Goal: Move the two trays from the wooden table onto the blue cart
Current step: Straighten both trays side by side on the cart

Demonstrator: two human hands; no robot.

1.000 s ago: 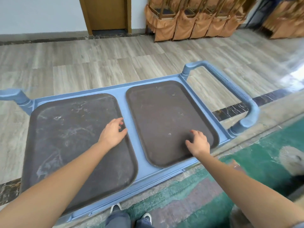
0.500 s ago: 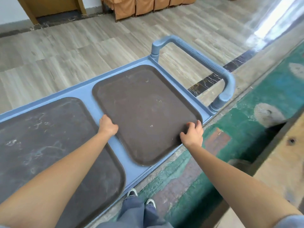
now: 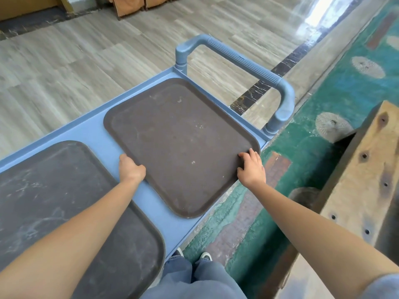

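Two trays lie on the blue cart (image 3: pixel 92 134); both hands, left hand (image 3: pixel 130 169) and right hand (image 3: pixel 251 168), have shifted from flat resting to clasping the right tray (image 3: pixel 181 143) by its edges, now skewed and overhanging, placement unsettled

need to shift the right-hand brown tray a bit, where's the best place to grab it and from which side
Judging by its pose, take the right tray by its two side rims, near the corner overhanging the cart, coming from the near side. It is flat and wide with a raised lip, so opposite edges give balance. The left hand and right hand already sit there, on opposite rims.
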